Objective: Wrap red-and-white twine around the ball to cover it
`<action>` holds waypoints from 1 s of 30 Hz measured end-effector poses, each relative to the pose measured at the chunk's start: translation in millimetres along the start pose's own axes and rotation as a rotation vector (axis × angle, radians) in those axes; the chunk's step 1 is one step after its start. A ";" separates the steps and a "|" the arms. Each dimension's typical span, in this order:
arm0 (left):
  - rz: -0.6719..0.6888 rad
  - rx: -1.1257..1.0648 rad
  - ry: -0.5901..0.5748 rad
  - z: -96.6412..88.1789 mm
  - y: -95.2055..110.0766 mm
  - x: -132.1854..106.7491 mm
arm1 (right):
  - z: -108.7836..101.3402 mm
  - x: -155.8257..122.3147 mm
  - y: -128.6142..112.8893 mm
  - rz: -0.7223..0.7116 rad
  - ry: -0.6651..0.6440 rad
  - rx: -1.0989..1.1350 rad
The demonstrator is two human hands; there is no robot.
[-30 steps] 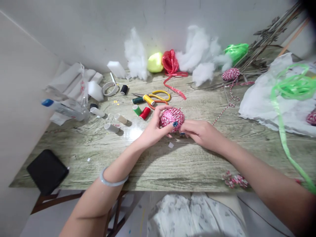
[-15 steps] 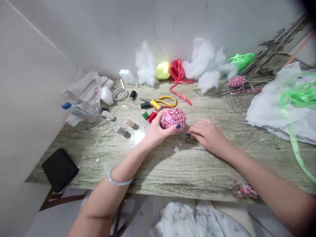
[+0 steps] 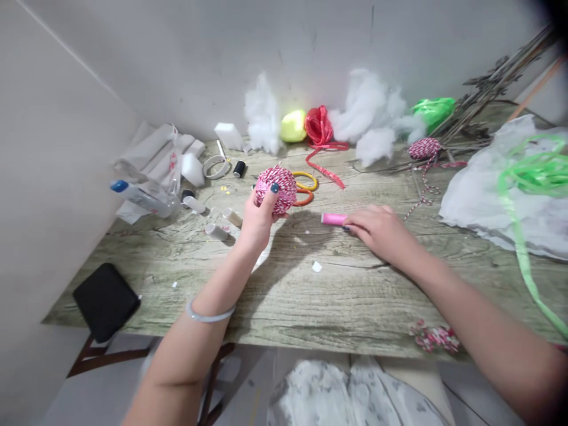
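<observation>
My left hand (image 3: pixel 260 220) is wrapped round a ball of red-and-white twine (image 3: pixel 278 198) and holds it above the table, its thumb on the near side. Beneath and behind the ball, the yellow and orange handles of the scissors (image 3: pixel 306 178) stick out; their blades are hidden. To the right, the fingertips of my right hand (image 3: pixel 384 234) grip one end of a pink thread spool (image 3: pixel 332 219), which lies on its side on the wood. A small white scrap (image 3: pixel 316 267) lies between my forearms.
White and cream thread spools (image 3: pixel 216 231), a tape roll (image 3: pixel 216 167) and a blue-capped bottle (image 3: pixel 142 198) are at left. White stuffing (image 3: pixel 368 112) and red ribbon (image 3: pixel 318 125) line the wall. Smaller twine (image 3: pixel 425 148), green ribbon (image 3: pixel 539 171) and dry twigs (image 3: pixel 492 77) lie right.
My left hand has carried the twine ball to the left and slightly up, uncovering bare wood. The pink spool now shows at my right fingertips. Several coloured spools are now hidden behind the ball and hand.
</observation>
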State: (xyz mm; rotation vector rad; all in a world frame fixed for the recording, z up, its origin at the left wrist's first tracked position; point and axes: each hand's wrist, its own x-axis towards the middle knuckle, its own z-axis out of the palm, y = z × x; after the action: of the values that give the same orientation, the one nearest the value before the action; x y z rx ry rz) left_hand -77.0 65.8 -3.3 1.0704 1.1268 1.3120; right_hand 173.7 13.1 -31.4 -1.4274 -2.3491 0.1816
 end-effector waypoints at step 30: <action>0.069 -0.207 0.171 -1.0 3.5 7.1 | -38.9 0.5 58.1 0.574 0.625 0.907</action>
State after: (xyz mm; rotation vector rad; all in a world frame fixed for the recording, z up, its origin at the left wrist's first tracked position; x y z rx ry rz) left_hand -78.8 72.8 0.0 0.8631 1.0592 1.5623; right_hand 236.5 37.7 -13.3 -1.3352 -1.0664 0.7209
